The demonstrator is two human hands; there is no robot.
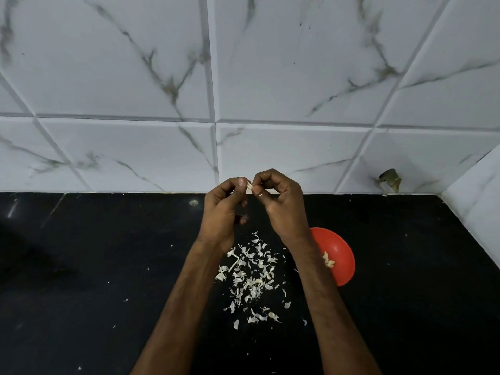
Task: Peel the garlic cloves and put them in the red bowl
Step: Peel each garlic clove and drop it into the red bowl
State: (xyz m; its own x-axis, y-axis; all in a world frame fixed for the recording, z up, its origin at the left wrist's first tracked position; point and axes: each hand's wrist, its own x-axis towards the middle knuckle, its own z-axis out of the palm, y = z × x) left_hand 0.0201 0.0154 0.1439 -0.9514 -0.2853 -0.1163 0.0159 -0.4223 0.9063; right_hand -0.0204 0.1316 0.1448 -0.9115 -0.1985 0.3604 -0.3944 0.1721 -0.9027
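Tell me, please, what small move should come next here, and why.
Probably the right hand should pull the skin off: it and the left hand pinch one garlic clove near the scattered skins, while the red bowl with peeled cloves sits to the right. How much skin is left is too small to tell.

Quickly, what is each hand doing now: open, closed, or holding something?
Left hand: pinches the garlic clove.
Right hand: pinches the same clove.

Black counter (108,266) bears scattered garlic skins (251,274) and a red bowl (342,253) (to their right)
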